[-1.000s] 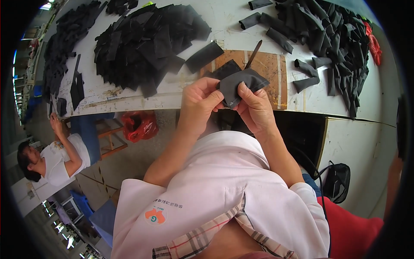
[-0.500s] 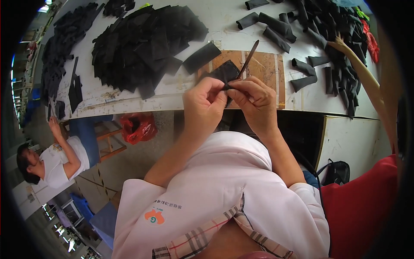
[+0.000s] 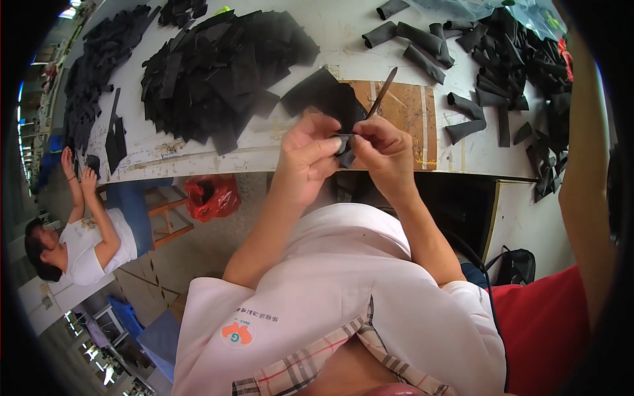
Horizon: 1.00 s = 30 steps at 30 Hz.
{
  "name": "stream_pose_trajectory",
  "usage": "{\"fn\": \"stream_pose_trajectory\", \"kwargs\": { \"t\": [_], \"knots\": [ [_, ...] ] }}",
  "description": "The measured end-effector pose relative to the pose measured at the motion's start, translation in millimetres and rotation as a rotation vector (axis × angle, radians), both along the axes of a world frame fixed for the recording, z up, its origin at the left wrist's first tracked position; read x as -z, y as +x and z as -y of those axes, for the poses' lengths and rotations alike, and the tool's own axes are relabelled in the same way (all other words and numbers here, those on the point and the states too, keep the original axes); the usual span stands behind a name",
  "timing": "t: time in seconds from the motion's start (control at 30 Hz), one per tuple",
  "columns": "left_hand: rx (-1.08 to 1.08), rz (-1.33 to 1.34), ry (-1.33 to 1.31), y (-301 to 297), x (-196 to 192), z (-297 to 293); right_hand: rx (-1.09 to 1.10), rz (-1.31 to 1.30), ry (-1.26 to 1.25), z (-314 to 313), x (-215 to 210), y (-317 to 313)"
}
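My left hand [image 3: 307, 155] pinches a small black fabric piece [image 3: 346, 158] between thumb and fingers, just above the table's front edge. My right hand [image 3: 386, 152] grips the same piece from the other side, its fingertips close to the left thumb. Out of the right hand, up and to the right, sticks a slim dark pointed tool [image 3: 382, 94]; its lower end is hidden by the fingers. Directly beyond the hands, dark flat fabric [image 3: 320, 91] lies partly over a brown board [image 3: 422, 122]. Where the held piece ends and that fabric begins is hard to make out.
A large heap of flat black pieces [image 3: 218, 72] covers the white table's left-centre. Black fabric tubes [image 3: 422, 39] lie at right, with more piled beyond. Another person's arm [image 3: 581, 165] reaches in at far right. A seated person [image 3: 105, 237] works at left; a red bag [image 3: 211, 198] hangs nearby.
My fingers have shifted on the fabric, and a pale grey part now shows between them. At right, the neighbour's hand has left the tube pile, and several tubes there lie differently.
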<state>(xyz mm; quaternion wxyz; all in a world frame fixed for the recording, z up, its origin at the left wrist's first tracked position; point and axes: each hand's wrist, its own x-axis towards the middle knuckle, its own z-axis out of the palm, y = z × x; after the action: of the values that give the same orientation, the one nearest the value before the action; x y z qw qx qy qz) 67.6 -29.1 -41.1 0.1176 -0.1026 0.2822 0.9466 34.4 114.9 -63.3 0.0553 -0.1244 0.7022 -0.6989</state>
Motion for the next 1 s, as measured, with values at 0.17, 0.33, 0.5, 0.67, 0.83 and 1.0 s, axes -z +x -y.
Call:
{"fn": "stream_pose_trajectory", "kwargs": {
  "t": [0.17, 0.33, 0.5, 0.67, 0.83, 1.0],
  "knots": [
    [-0.161, -0.015, -0.57, -8, 1, -12, -0.203, 0.729, -0.696, -5, -4, -3],
    [-0.418, -0.196, -1.339, -10, -3, -27, -0.302, 0.778, -0.847, -3, -3, -5],
    [-0.458, -0.357, -1.243, -5, 2, -26, -0.233, 0.457, -0.417, -6, -6, -5],
    [-0.065, -0.162, -0.633, -9, -18, -3, -0.175, 0.441, -0.467, -9, -9, -5],
    [0.261, -0.171, 0.016, -2, -31, -7, -0.208, 0.111, -0.564, -7, -15, -6],
    [-0.113, -0.254, -0.64, -8, -27, -21, -0.192, -0.168, -0.411, -17, -24, -17]
  ]
}}
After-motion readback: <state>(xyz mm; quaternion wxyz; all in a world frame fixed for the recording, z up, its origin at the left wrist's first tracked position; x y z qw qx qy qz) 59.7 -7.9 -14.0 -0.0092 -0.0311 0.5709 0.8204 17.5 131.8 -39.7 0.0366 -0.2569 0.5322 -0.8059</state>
